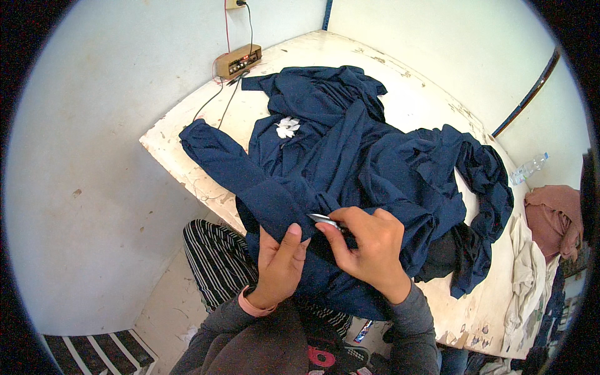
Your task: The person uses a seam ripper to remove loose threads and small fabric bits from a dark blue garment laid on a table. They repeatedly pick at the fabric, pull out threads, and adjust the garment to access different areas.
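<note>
A large navy-blue garment lies crumpled over the table and hangs off its near edge. My left hand is closed on a folded, cuff-like part of the garment, the thumb on top. Just to the right, my right hand grips a small pair of thread snips, its pointed metal blades aimed left at the cloth beside my left thumb. I cannot tell whether the blades touch the cloth. A small cluster of white pieces rests on the garment farther back.
The worn white table stands in a corner between pale walls. At its back left is a brown box with wires. On the right are a clear plastic bottle, a dusty-pink cloth and an off-white cloth.
</note>
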`<state>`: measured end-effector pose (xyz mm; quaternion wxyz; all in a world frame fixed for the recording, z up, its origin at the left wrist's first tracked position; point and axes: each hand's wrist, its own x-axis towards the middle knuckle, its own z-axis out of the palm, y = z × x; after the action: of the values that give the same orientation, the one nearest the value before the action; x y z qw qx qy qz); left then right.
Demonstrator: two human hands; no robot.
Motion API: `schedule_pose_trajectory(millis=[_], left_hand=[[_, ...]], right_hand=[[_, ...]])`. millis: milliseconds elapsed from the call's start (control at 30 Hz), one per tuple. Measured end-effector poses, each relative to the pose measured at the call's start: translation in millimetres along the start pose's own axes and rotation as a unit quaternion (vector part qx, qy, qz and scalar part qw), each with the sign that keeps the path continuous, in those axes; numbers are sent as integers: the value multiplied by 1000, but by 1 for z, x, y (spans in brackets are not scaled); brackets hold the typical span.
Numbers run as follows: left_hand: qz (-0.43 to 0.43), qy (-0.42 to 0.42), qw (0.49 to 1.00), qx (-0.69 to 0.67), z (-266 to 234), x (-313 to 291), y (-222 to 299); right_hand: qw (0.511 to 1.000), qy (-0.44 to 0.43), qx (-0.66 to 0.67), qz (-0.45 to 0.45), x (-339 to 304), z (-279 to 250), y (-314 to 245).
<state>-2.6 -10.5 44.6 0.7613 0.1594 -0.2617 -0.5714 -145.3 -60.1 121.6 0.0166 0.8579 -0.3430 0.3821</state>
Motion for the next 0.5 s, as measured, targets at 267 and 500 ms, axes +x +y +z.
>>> schedule_pose_trajectory(millis=[267,500], left_hand=[[-53,47,988,-137,-1,10,17],[-78,63,977,-189,7,9,21]], right_hand=[[995,-16,94,31,4,-3,7],[995,-53,81,14,0,-1,5]])
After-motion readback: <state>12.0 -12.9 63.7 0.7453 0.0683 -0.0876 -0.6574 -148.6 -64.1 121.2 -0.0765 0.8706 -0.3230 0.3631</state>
